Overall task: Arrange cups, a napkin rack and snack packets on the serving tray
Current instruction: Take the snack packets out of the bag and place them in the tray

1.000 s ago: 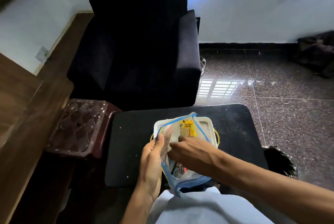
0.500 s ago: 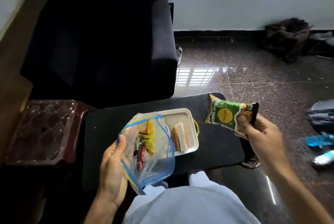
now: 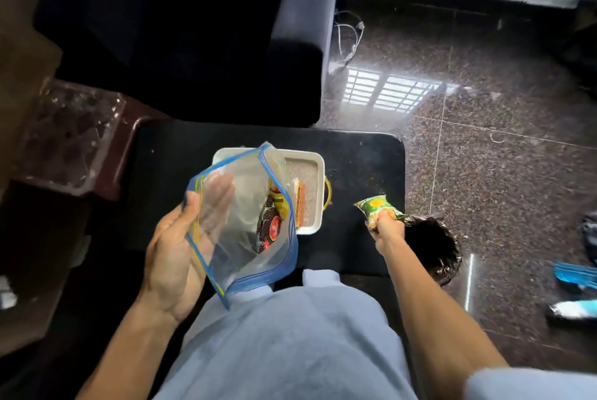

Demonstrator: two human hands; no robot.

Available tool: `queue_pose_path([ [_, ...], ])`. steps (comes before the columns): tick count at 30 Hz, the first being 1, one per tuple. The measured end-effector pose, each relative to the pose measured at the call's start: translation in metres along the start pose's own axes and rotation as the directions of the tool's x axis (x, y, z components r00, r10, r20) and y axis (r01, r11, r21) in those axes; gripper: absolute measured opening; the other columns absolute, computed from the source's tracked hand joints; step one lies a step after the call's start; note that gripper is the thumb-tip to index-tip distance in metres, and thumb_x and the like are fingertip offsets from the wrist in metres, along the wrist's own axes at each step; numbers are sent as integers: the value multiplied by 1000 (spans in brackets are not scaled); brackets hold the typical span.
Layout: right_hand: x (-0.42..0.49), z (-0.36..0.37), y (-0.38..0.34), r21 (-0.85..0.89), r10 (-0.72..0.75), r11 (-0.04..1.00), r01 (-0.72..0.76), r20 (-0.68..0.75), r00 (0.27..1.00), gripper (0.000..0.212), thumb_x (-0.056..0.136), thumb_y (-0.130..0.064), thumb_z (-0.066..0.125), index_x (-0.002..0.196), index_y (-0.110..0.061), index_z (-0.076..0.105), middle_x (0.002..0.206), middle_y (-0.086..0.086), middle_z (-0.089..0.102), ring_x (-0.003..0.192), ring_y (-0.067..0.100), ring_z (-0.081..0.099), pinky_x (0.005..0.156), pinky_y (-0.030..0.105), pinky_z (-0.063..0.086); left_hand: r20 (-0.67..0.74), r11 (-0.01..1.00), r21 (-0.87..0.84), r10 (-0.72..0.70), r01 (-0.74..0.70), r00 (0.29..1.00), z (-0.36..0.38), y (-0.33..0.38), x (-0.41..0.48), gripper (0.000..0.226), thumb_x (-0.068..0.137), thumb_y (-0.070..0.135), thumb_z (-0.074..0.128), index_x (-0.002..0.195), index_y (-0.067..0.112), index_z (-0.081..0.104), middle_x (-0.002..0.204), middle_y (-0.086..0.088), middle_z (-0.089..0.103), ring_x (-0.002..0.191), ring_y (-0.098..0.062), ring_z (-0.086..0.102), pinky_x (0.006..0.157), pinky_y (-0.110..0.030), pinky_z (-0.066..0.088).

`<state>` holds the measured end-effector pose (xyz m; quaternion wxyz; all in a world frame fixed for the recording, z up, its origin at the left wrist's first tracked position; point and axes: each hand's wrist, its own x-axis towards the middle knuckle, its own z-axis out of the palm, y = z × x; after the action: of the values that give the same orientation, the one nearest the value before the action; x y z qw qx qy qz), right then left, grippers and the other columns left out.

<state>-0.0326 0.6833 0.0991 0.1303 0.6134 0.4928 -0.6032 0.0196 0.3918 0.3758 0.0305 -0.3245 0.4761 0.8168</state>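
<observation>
Fingers of the left hand lie spread behind the clear zip bag, thumb pinching its blue edge, holding it open over the left part of the serving tray; more packets sit inside. Right of the tray, the right hand clenches a green snack packet above the black table, its long axis slanting back toward the tray. That hand is nearer the tray's uncovered right side, so the packet probably travels leftward.
</observation>
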Motion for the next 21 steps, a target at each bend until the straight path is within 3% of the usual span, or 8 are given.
queue_pose_path([
  [4, 14, 10, -6, 46, 99, 994, -103, 87, 991, 42, 98, -5, 55, 139, -2, 46, 139, 16, 53, 110, 26, 59, 94, 42, 54, -33, 1000, 23, -7, 8, 999, 18, -15, -6, 45, 103, 27, 39, 136, 3, 57, 135, -8, 67, 129, -18, 62, 109, -30, 44],
  [8, 26, 16, -2, 42, 208, 976, -213, 98, 973, 54, 92, 22, 41, 142, 3, 41, 145, 21, 50, 128, 35, 55, 93, 48, 51, -43, 999, 27, -32, 34, 999, 26, -24, -6, 49, 97, 29, 43, 136, 2, 57, 135, -9, 68, 129, -18, 62, 110, -31, 43],
  [11, 27, 16, 5, -35, 264, 964, -262, 103, 959, 59, 91, 28, 33, 145, 5, 37, 146, 24, 45, 131, 40, 50, 106, 52, 45, -50, 999, 31, -40, 42, 998, 28, -27, 1, 51, 95, 30, 45, 135, 2, 58, 135, -9, 68, 129, -19, 62, 110, -32, 42],
  [13, 25, 11, 9, -100, 288, 955, -278, 104, 952, 56, 93, 27, 30, 146, 8, 34, 144, 28, 45, 129, 41, 52, 105, 47, 47, -49, 999, 22, -42, 43, 998, 29, -29, 6, 51, 94, 30, 46, 135, 2, 57, 135, -9, 68, 130, -19, 61, 110, -31, 42],
  [15, 13, 4, 7, -177, 288, 948, -264, 120, 950, 50, 96, 22, 30, 144, 12, 35, 133, 30, 53, 117, 38, 61, 93, 39, 56, -46, 999, 13, -48, 49, 998, 31, -31, 11, 51, 93, 30, 47, 135, 2, 58, 135, -9, 68, 129, -18, 61, 109, -30, 44],
  [17, -17, -2, -7, -200, 218, 963, -182, 173, 961, 41, 97, 16, 37, 138, 14, 43, 104, 24, 63, 85, 26, 67, 67, 27, 58, -49, 998, 11, -58, 59, 997, 33, -32, 16, 50, 92, 30, 47, 133, 3, 59, 134, -8, 68, 127, -16, 63, 107, -27, 46],
  [18, -34, -4, -17, -176, 143, 979, -106, 213, 967, 39, 97, 14, 42, 135, 12, 47, 95, 20, 63, 75, 21, 64, 64, 26, 55, -50, 998, 9, -59, 59, 997, 34, -33, 19, 51, 91, 30, 48, 133, 3, 59, 134, -9, 68, 127, -16, 63, 106, -26, 47],
  [21, -105, -10, -55, -16, -190, 977, 211, 379, 906, 25, 96, 5, 55, 121, 4, 61, 105, 23, 68, 83, 20, 67, 78, 25, 58, -47, 999, -4, -53, 53, 997, 38, -33, 27, 51, 89, 30, 51, 131, 3, 60, 133, -11, 69, 126, -17, 64, 105, -26, 49],
])
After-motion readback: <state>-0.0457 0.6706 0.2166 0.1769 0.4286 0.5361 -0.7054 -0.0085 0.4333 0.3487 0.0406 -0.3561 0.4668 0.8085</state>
